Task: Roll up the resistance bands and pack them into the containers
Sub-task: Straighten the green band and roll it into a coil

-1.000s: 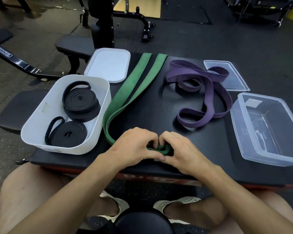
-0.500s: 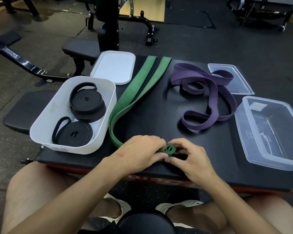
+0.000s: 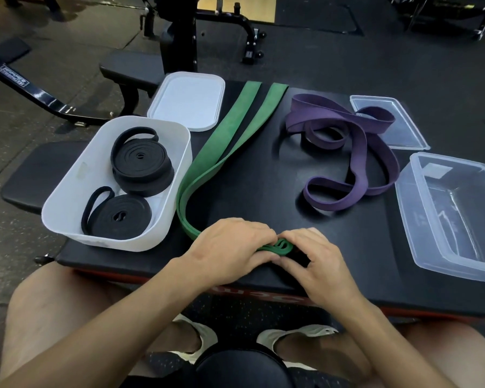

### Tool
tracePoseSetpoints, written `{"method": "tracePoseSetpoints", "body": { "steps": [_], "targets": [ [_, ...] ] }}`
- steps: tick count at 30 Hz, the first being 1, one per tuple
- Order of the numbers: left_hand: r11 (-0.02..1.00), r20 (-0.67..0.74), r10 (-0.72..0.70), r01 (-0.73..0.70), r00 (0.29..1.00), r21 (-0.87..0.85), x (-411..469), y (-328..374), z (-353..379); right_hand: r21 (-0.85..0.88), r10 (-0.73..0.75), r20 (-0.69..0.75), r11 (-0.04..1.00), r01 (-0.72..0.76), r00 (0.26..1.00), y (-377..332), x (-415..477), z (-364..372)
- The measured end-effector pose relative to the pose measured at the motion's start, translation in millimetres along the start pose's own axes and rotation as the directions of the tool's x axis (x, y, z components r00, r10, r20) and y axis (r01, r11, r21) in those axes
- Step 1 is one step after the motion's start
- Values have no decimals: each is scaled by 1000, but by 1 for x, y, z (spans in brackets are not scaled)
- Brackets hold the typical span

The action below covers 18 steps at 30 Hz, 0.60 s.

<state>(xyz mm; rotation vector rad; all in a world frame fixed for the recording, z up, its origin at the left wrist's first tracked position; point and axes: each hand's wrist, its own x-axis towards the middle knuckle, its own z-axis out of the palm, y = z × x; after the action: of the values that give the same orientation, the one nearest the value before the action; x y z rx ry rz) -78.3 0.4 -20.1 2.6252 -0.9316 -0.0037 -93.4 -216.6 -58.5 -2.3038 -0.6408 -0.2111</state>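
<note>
A long green resistance band (image 3: pixel 221 152) lies doubled across the black bench top, from the far edge down to me. Its near end is curled into a small tight coil (image 3: pixel 281 247). My left hand (image 3: pixel 230 247) and my right hand (image 3: pixel 315 261) both pinch that coil at the front edge. A purple band (image 3: pixel 359 152) lies loose and tangled at the right. The white container (image 3: pixel 76 197) at the left holds two rolled black bands (image 3: pixel 140 169). A clear container (image 3: pixel 420 219) stands at the right with nothing in it.
A white lid (image 3: pixel 189 100) lies behind the white container. Part of the purple band lies over a clear lid (image 3: pixel 403 135) at the back right. Gym benches and a machine frame (image 3: pixel 179 37) stand beyond the bench top. My knees and shoes are below.
The green coil has taken on a little more of the band between my fingers. My right hand has shifted slightly right and nearer. The camera view has tilted a bit.
</note>
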Motion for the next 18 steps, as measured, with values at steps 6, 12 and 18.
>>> {"method": "tracePoseSetpoints", "body": {
  "steps": [6,12,18],
  "targets": [
    [999,55,-28,29,998,-17,3,-4,-3,-233,159,-194,951,-203,968,-12,-13,11],
    [999,56,-36,37,998,-13,5,-1,-3,-380,264,-66,885,-268,962,-29,-11,13],
    [999,71,-20,23,997,-41,6,-1,-7,-399,234,-110,880,-258,966,-28,9,11]
  ]
}}
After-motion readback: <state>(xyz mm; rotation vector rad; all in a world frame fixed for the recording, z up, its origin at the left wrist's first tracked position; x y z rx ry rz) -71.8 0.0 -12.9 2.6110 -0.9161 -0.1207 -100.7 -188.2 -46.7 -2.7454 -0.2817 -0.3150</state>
